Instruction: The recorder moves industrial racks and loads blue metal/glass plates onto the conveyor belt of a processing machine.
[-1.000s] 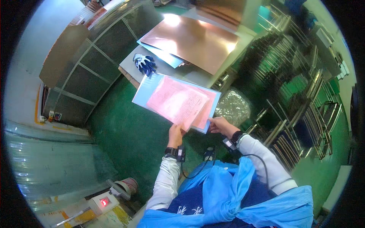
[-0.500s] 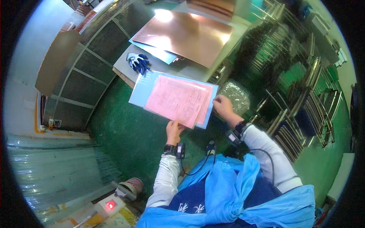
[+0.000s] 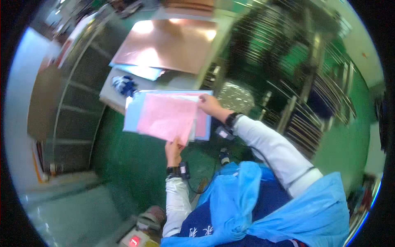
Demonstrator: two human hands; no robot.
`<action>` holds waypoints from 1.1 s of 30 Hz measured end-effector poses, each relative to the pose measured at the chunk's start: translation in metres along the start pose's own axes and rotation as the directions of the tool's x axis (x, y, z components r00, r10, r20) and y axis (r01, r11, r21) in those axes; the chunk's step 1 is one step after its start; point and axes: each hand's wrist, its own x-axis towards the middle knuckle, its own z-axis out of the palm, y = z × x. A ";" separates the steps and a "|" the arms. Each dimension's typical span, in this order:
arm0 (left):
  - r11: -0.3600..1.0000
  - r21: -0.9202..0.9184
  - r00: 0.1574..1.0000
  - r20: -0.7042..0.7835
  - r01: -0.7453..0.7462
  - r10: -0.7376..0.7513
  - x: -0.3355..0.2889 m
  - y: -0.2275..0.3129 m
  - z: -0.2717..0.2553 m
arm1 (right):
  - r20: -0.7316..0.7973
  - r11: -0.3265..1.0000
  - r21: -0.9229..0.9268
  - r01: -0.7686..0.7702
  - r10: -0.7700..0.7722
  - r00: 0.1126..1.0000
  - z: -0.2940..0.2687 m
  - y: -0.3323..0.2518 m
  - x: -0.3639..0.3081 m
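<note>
Pink paper sheets (image 3: 164, 117) lie fanned out on a light-blue board or folder (image 3: 133, 109), with a white sheet (image 3: 192, 131) showing among them. My left hand (image 3: 174, 151) is closed on the lower edge of the sheets, thumb on top. At the upper right edge, my right hand (image 3: 210, 106) pinches the pink sheets, and more pink paper shows beneath its fingers. Both wrists wear black bands with small boxes and cables. The stack is held over the near edge of a pale table (image 3: 181, 82). Motion blur hides the writing and the exact sheet edges.
A blue-and-white work glove (image 3: 123, 85) and a shiny copper-coloured sheet (image 3: 168, 47) over a light-blue sheet (image 3: 142, 71) rest on the table. Metal racks (image 3: 302, 136) stand right, beside a clear plastic-wrapped bundle (image 3: 235, 96). A grey panelled partition (image 3: 76, 119) is left; a red-lit device (image 3: 135, 240) sits below.
My right hand has moved from the board's right edge onto the pink sheets, which have spread apart, exposing white paper. The view has shifted, moving the table leftward in the picture.
</note>
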 end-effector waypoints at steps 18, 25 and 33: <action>0.822 0.504 0.838 0.300 0.266 -0.455 -0.033 -0.043 0.030 | -0.507 0.769 0.567 -0.297 0.610 0.609 -0.300 0.293 -0.295; 0.790 0.609 0.702 0.532 0.070 -0.473 -0.060 -0.096 0.186 | -0.672 0.658 0.665 -0.353 0.734 0.103 -0.384 0.436 -0.460; 0.699 0.708 0.556 0.542 0.102 -0.630 -0.080 -0.225 0.397 | -0.321 0.334 0.840 -0.428 0.941 0.105 -0.373 0.481 -0.517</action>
